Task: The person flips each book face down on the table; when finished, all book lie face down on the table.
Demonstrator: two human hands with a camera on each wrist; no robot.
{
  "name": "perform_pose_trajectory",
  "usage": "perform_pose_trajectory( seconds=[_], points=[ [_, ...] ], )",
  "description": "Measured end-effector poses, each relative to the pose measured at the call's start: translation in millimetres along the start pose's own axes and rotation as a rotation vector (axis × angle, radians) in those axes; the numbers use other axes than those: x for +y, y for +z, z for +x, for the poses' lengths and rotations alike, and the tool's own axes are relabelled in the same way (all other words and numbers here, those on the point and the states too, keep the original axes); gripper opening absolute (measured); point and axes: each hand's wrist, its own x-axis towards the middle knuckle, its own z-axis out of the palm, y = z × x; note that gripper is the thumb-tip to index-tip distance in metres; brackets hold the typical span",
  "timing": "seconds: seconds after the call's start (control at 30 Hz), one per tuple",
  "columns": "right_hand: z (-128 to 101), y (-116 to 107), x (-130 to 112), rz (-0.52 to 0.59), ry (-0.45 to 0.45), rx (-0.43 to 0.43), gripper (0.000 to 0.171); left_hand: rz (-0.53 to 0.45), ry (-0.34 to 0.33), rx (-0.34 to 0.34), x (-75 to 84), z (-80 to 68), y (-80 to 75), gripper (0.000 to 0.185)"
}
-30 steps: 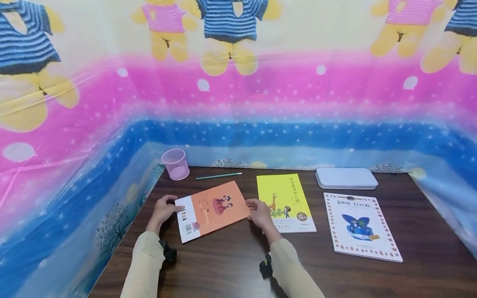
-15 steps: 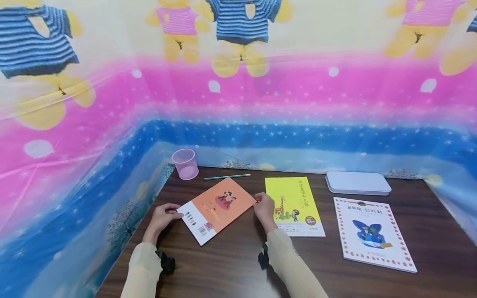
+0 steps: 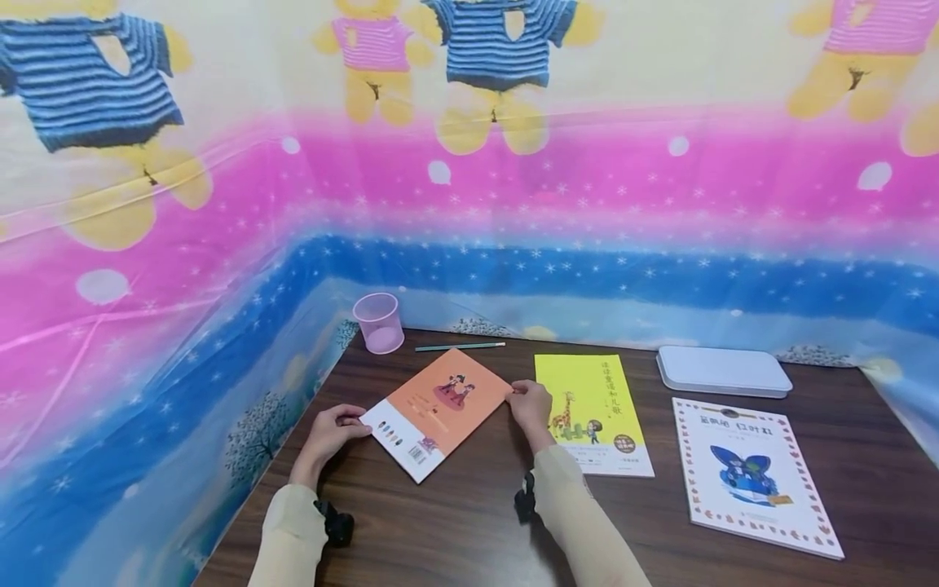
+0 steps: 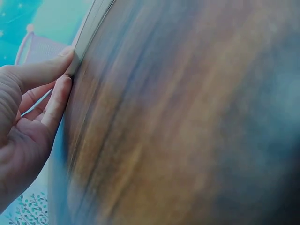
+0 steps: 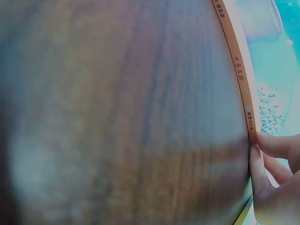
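An orange book (image 3: 449, 399) with a white strip, a barcode and small printed figures lies slanted at the left middle of the table. My left hand (image 3: 332, 432) pinches its left corner; in the left wrist view the thumb and a fingertip of that hand (image 4: 28, 117) meet on the book's page edge (image 4: 89, 35). At the opposite corner my right hand (image 3: 533, 409) pinches the book. The right wrist view shows that hand (image 5: 281, 183) gripping the end of the orange spine (image 5: 238, 65). Right of it lies a yellow book (image 3: 587, 399), its lower left partly hidden by the right arm.
A pink mesh cup (image 3: 378, 324) stands at the back left, with a green pencil (image 3: 459, 346) beside it. At the right are a white flat case (image 3: 722, 371) and a white book (image 3: 756, 477) with a leaf border. A printed cloth (image 3: 513, 261) rises behind the brown table (image 3: 455, 530).
Both hands have turned the orange book anticlockwise, so it lies more slanted now. The head view has swung a little left, shifting everything rightward in it.
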Motion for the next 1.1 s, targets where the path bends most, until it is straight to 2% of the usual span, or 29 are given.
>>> perform_pose_trajectory(
  seconds=[0.13, 0.3, 0.53, 0.77, 1.1],
  points=[
    [2.8, -1.4, 2.2, 0.038, 0.003, -0.048, 0.023, 0.007, 0.015, -0.014, 0.0, -4.0, 1.1, 0.035],
    [3.2, -2.2, 5.2, 0.069, 0.04, -0.068, 0.025, 0.017, 0.015, -0.038, -2.1, -8.2, 4.8, 0.03],
    [4.4, 11.0, -0.9, 0.17, 0.11, -0.008, 0.035, -0.034, 0.035, -0.039, -4.5, -7.8, 6.4, 0.029],
    [4.1, 26.9, -2.6, 0.192, 0.101, 0.094, 0.036, -0.085, 0.03, -0.048, -6.9, -11.0, 4.6, 0.03],
    [6.3, 24.8, -8.8, 0.194, 0.083, 0.072, 0.032, -0.071, 0.01, -0.014, -5.8, -18.9, 5.8, 0.029]
  ],
)
